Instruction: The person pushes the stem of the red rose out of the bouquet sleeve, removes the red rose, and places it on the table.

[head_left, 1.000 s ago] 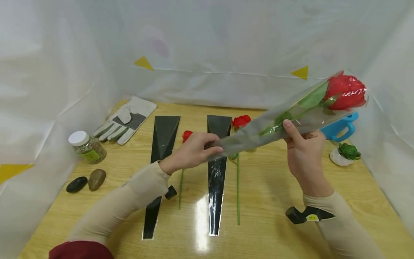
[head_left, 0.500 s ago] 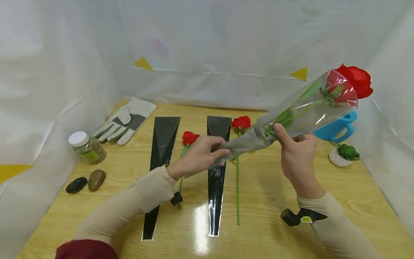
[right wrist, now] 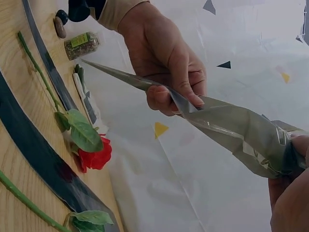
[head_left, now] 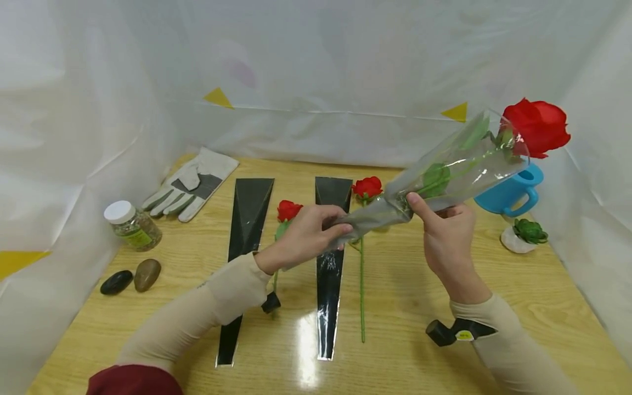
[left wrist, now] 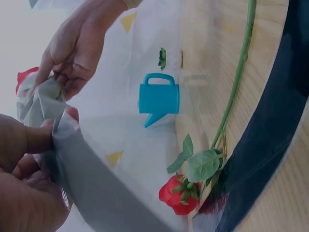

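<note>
Both hands hold a grey, clear-fronted flower sleeve (head_left: 367, 216) raised and slanted above the table. My left hand (head_left: 311, 233) pinches its narrow lower end between thumb and fingers, as the right wrist view also shows. Farther up, my right hand (head_left: 446, 236) grips the sleeve round its middle, thumb on top, where the film is bunched. Inside runs a red rose (head_left: 535, 126); its bloom stands out past the sleeve's wide mouth, while leaves show through the film. Its lower stem is hidden. Two flat black sleeves (head_left: 249, 208) (head_left: 329, 285) and two more red roses (head_left: 288, 210) (head_left: 367, 188) lie below.
At the right stand a blue watering can (head_left: 511, 192) and a small potted succulent (head_left: 525, 235). Along the left are a work glove (head_left: 192, 184), a lidded jar (head_left: 133, 225) and two stones (head_left: 147, 275) (head_left: 116, 282). White sheeting (head_left: 316, 71) walls the table (head_left: 395, 351).
The rose's bloom has come out of the sleeve's mouth, having been inside it. My right hand has shifted left and slightly down along the sleeve, which is now more bunched; the left moved slightly right.
</note>
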`<state>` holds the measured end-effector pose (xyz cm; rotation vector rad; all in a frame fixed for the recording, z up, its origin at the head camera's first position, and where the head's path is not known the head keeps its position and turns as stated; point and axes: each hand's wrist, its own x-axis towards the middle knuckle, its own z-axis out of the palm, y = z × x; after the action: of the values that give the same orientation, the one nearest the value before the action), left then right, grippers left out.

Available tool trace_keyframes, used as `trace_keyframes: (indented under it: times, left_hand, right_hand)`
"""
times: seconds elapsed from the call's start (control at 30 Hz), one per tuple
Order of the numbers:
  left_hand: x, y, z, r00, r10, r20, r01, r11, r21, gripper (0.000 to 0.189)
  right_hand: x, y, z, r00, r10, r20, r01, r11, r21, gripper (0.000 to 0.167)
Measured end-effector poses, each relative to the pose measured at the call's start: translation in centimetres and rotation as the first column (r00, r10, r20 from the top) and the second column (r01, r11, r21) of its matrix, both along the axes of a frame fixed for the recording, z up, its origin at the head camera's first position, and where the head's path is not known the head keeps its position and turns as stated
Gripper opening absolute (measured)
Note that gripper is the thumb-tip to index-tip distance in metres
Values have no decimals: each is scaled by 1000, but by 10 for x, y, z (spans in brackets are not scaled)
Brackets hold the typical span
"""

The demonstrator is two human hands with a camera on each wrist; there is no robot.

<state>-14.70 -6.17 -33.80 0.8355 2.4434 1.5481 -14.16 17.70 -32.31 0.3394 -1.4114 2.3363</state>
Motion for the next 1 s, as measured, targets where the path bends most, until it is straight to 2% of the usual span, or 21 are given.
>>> trace_keyframes:
  times: [0.13,0.27,0.43,0.67,0.83,0.9,1.0]
  left_hand:
    - [-1,-5,-1,998,-21,-67,18,999,-38,12]
    - [-1,-12,-3,986,-42,-159,25,994,-109,12]
    - [-1,-19,-9,977,-83,-196,51,985,-163,14]
    - [-2,-29,-15,978,-88,-188,58,985,-163,11]
    - [-3,-32,-17,962,-138,-237,93,977,-193,14]
    - [-3,-35,-19,954,-149,-259,94,973,-212,14]
    - [-3,-41,-23,954,-148,-259,88,969,-229,12]
  right_hand:
    - [-1,3,5,999,12,-33,-11,1000,30,36]
    - [-1,6,8,998,44,-37,-44,999,13,36]
    - [-1,11,10,998,62,-23,-63,997,-43,38]
    - [-3,19,15,997,74,-26,-76,994,-84,44]
    - [-4,26,18,994,108,-14,-108,988,-110,44]
    - [-4,28,19,992,124,-20,-126,981,-147,43]
    - [-5,31,21,990,137,-38,-142,965,-222,42]
